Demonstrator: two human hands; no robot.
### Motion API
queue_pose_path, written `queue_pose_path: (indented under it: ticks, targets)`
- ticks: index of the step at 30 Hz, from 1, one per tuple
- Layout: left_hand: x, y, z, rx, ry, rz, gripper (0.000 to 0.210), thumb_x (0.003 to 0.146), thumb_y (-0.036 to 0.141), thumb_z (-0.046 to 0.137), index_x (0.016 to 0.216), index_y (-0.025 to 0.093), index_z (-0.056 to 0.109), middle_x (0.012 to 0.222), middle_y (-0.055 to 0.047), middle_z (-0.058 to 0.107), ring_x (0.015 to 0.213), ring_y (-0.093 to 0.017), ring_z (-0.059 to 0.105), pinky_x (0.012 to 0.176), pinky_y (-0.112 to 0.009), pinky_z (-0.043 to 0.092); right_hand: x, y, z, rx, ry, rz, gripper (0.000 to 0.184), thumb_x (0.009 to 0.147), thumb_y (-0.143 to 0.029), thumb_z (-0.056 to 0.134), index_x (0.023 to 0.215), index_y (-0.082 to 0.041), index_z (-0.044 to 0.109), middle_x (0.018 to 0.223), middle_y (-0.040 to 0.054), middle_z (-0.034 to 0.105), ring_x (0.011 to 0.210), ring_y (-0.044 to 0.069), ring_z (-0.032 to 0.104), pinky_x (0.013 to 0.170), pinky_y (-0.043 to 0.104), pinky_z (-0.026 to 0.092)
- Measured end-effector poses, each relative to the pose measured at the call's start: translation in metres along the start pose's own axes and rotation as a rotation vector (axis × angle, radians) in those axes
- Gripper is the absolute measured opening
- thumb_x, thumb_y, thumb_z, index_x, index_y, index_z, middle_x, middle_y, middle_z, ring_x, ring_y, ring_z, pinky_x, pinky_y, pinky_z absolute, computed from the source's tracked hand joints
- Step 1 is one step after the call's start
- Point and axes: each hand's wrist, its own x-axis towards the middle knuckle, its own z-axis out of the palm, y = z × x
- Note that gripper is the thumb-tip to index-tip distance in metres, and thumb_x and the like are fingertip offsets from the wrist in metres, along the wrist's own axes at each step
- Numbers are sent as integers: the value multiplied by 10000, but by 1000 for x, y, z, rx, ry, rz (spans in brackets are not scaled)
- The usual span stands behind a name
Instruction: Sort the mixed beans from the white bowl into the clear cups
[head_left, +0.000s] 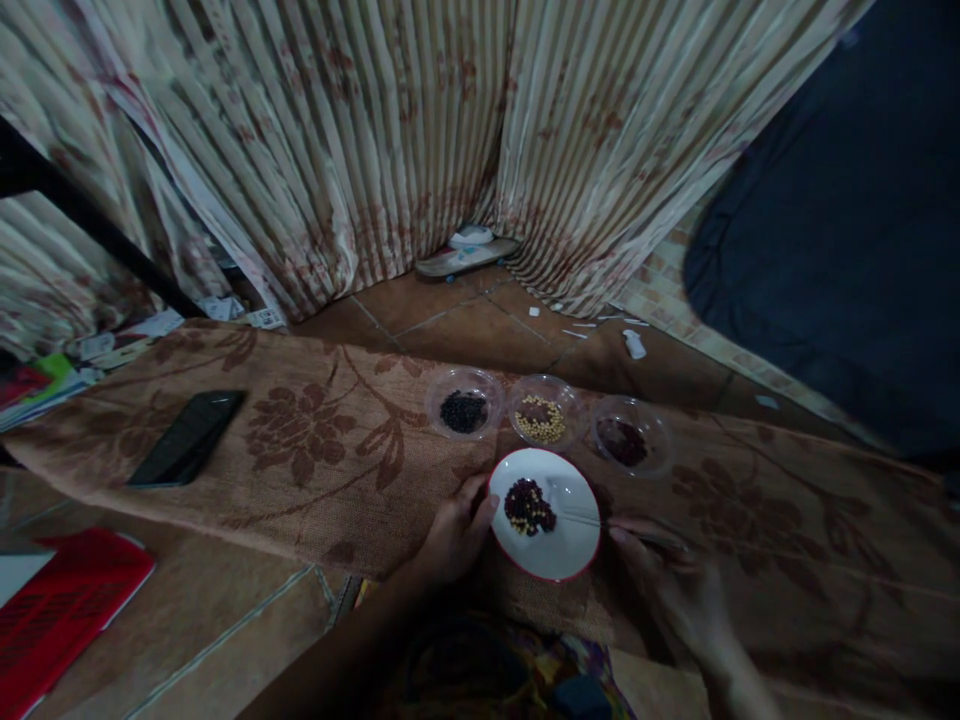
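Observation:
A white plate (574,480) with a red rim rests on the cloth in front of me, holding a mixed pile of dark and yellow beans (529,507). My left hand (459,530) grips its left rim, thumb over the edge. From the right, my right hand (667,570) pinches thin metal tweezers (579,518), whose tips reach over the plate near the pile. Behind the plate stand three clear plastic bowls: one with black beans (463,411), one with yellow soybeans (541,420), one with dark red beans (622,441).
A brown flowered cloth (300,500) covers the low table. On its left lies a black phone (187,438). Papers (112,345) sit at the far left end, and a red bag (75,600) is below. Striped curtains (375,150) hang behind; a skateboard (469,257) lies on the tiled floor.

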Motion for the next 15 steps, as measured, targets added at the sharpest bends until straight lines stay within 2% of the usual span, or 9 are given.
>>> queue_pose_path:
  ticks: [5, 15]
  targets:
    - [0, 1, 0, -12, -7, 12, 347, 943, 349, 449, 1241, 203, 550, 1120, -39, 698, 1007, -191, 645, 909, -301, 493, 0, 1, 3, -7, -42, -35, 215, 782, -408, 669, 808, -205, 735, 918, 80, 713, 868, 224, 657, 751, 326, 534]
    - [0, -3, 0, -1, -18, 1, 352, 951, 367, 434, 1244, 205, 543, 1097, -46, 705, 972, -196, 659, 885, -312, 505, 0, 10, 5, -20, -95, -46, 194, 822, -387, 641, 856, -215, 725, 975, 74, 691, 927, 215, 634, 804, 330, 506]
